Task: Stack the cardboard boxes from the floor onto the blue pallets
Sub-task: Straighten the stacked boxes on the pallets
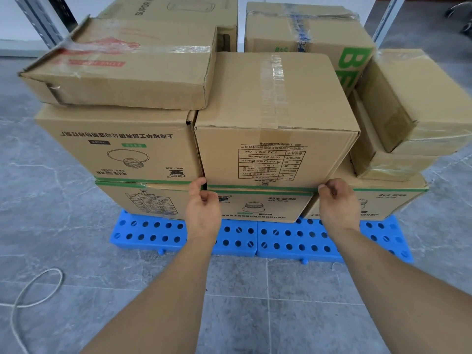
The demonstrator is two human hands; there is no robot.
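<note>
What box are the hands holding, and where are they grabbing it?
Both hands hold the middle cardboard box by its bottom front corners: the left hand at the lower left corner, the right hand at the lower right.

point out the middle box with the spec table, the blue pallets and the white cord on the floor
middle box with the spec table (pixel 275 139), head view, upper front face
blue pallets (pixel 288 238), head view, bare perforated top of the front edge
white cord (pixel 38 284), head view, loop on the floor tiles
</note>
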